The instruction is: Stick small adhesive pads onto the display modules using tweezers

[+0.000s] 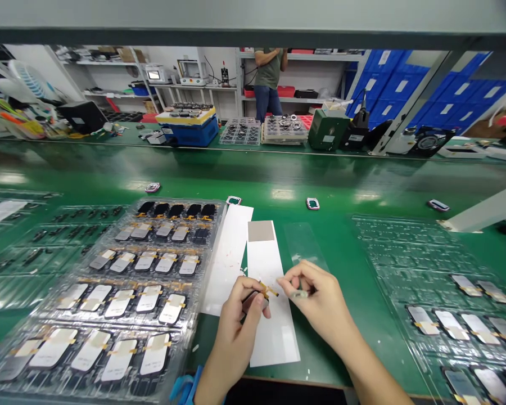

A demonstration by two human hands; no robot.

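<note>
Pinching a small dark part with an amber flex ribbon between thumb and fingers, the left hand sits over the edge of a long white paper strip with a grey-beige patch at its far end. The right hand, just beside it, has its fingertips pressed together on a small pale grey piece. A second white paper strip lies to the left, and a clear plastic film lies to the right. Both rest on a glossy green workbench, between a clear plastic tray of dark, phone-sized panels and a second, similar clear tray. Beyond the bench, the room opens onto white shelving and stacked blue crates — a person in an olive T-shirt and jeans stands at the shelves, near a blue box with a yellow top and a green machine.
</note>
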